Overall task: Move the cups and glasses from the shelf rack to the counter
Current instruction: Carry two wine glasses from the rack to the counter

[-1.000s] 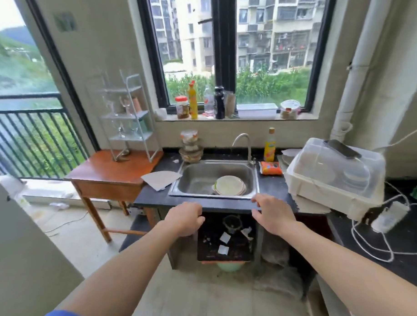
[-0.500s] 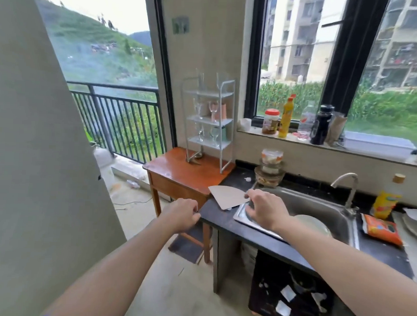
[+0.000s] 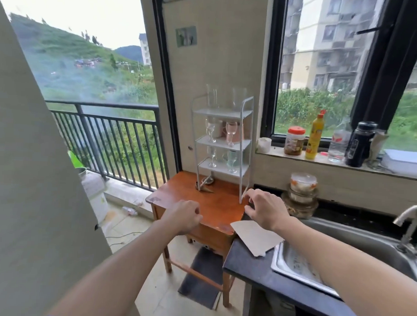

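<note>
A white three-tier shelf rack (image 3: 247, 112) stands at the back of a small wooden table (image 3: 215, 205). Two tall clear glasses (image 3: 212, 96) sit on its top tier. Wine glasses (image 3: 231, 132) and cups fill the middle tier, and more stemmed glasses (image 3: 231, 159) stand on the lowest tier. The dark counter (image 3: 251, 268) lies to the right of the table. My left hand (image 3: 183, 217) hovers over the table's front edge, fingers curled and empty. My right hand (image 3: 263, 210) hangs near the rack's right front leg, fingers apart, holding nothing.
A sheet of paper (image 3: 254, 237) lies on the counter's left corner beside the steel sink (image 3: 355, 243). Stacked food containers (image 3: 300, 196) stand behind it. Bottles and a jar (image 3: 295, 140) line the window sill. A small metal object (image 3: 205, 185) lies under the rack. A balcony railing (image 3: 109, 130) is left.
The view has swung left and closer, from the sink to the shelf rack. Both hands have moved with it from the counter edge to above the wooden table.
</note>
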